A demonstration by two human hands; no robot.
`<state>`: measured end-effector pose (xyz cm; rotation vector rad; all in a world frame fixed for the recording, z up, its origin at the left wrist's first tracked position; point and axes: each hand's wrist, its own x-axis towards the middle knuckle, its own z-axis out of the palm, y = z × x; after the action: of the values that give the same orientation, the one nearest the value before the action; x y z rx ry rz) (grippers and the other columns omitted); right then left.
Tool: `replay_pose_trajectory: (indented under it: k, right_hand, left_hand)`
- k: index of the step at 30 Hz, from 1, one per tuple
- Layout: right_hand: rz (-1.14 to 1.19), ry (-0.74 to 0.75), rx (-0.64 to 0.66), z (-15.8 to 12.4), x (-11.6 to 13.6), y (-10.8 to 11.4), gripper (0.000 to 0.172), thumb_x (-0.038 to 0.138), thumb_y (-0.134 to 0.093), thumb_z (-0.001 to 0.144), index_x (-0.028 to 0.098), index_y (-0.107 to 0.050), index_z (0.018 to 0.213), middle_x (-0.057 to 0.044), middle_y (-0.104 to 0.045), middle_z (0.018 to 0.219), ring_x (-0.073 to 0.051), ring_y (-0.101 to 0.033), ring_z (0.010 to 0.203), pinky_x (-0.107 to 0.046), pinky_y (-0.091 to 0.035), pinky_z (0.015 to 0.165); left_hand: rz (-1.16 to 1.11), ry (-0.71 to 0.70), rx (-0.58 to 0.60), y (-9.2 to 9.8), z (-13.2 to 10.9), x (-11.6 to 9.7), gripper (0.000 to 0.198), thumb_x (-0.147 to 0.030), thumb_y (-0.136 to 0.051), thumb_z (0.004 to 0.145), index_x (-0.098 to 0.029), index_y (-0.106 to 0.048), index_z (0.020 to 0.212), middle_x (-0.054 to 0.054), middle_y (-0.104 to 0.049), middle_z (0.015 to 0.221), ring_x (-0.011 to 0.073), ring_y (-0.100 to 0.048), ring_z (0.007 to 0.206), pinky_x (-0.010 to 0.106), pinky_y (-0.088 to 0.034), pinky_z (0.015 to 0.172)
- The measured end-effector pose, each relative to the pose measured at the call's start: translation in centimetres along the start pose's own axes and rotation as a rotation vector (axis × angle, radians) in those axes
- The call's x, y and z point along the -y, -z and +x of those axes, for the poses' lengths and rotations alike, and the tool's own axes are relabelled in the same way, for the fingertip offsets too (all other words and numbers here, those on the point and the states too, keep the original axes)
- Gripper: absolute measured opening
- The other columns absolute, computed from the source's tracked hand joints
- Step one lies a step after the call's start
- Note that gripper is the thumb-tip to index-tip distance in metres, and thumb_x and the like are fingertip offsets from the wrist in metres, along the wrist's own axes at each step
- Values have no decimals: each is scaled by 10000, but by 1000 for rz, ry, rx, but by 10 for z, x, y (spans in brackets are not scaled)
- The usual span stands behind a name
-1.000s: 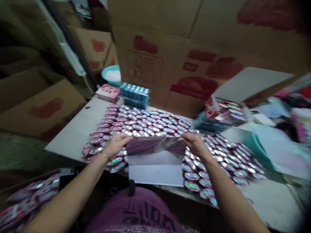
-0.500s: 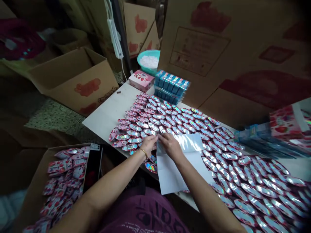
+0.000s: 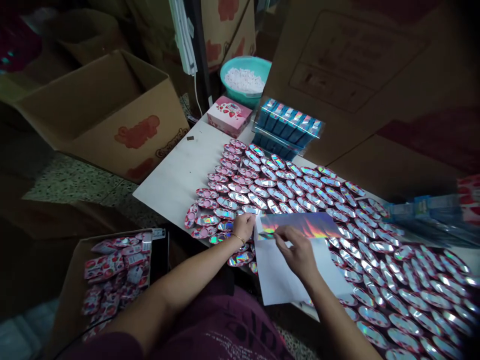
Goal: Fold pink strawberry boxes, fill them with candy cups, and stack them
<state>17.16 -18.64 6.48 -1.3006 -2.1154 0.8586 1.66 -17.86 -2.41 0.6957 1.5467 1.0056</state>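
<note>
Before a blurrily lettered carton (image 3: 350, 110), left hand (image 3: 244, 227) grips a sheet (image 3: 277, 275); right hand (image 3: 298, 250) curls, its hold unclear.

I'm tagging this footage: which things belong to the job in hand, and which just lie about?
Likely in use:
left hand
right hand
white sheet with shiny strip
oval packs beside it

Likely lying about:
teal basin
pink box
blue packs
open carton

The sheet (image 3: 279, 267) partly hides the packets (image 3: 277, 194), and the print (image 3: 356, 62) on the tall carton (image 3: 348, 132) blurs beyond reading
</note>
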Motion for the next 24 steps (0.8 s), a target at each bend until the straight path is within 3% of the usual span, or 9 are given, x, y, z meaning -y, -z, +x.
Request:
replay_pose_trajectory:
  k: [2,5,7,10,14,16,19,24]
  right_hand:
    - [178,-153,-33,10,20,7,170,304,-505,814,196,-579,707,-42,-591,758,-143,-540,696,-259,-444,614]
    - [452,-353,-47,35,42,-5,206,365,-557,765,177,-588,687,-21,-569,710,-125,-516,627,-248,-424,566]
    - [600,-437,-37,52,50,-27,235,397,-587,731,167,-593,678,1,-547,638,-107,-485,566,-239,-404,540]
    - [758,-552,-87,67,58,-70,249,414,-622,692,166,-603,676,30,-521,560,-86,-432,501,-221,-358,496]
    - [871,-743,-151,69,63,-127,266,430,-632,675,169,-623,724,41,-540,545,-82,-421,464,-217,-328,469]
    - [833,-753,-163,69,63,-151,265,426,-624,682,166,-635,733,27,-569,585,-98,-459,506,-232,-365,514]
    - [634,-626,-216,74,59,-182,234,395,-599,712,166,-645,729,-11,-613,701,-142,-529,667,-278,-413,668]
    - [170,-426,-283,86,50,-211,216,347,-529,783,169,-625,707,-54,-599,741,-182,-517,763,-326,-383,755]
  left_hand:
    - [34,-56,-27,15,11,-4,246,-271,-623,644,-164,-519,450,-2,-499,553,161,-511,739,264,-385,745]
    - [-30,-113,-48,45,12,-16,137,-300,-632,651,-167,-649,674,30,-614,770,165,-538,818,270,-384,792]
    - [-196,-35,-15,69,4,-27,304,-426,-566,715,-154,-666,804,57,-633,848,164,-557,795,277,-411,738]
    - [-431,161,33,107,-11,-38,438,-540,-524,721,-135,-660,820,58,-631,774,136,-556,682,241,-410,596]
    - [-377,192,-74,147,-17,-37,333,-373,-746,541,-123,-642,733,1,-593,636,71,-480,543,193,-357,524]
    - [-294,179,-149,163,-12,-30,301,-360,-730,558,-117,-633,706,-9,-574,597,70,-461,519,198,-354,517]
    - [-48,108,-266,182,5,-19,242,-370,-645,652,-130,-631,676,-25,-523,537,86,-451,506,218,-368,531]
    - [526,-254,-381,197,34,-5,160,-294,-589,711,-155,-660,675,38,-574,735,141,-522,681,275,-411,720]
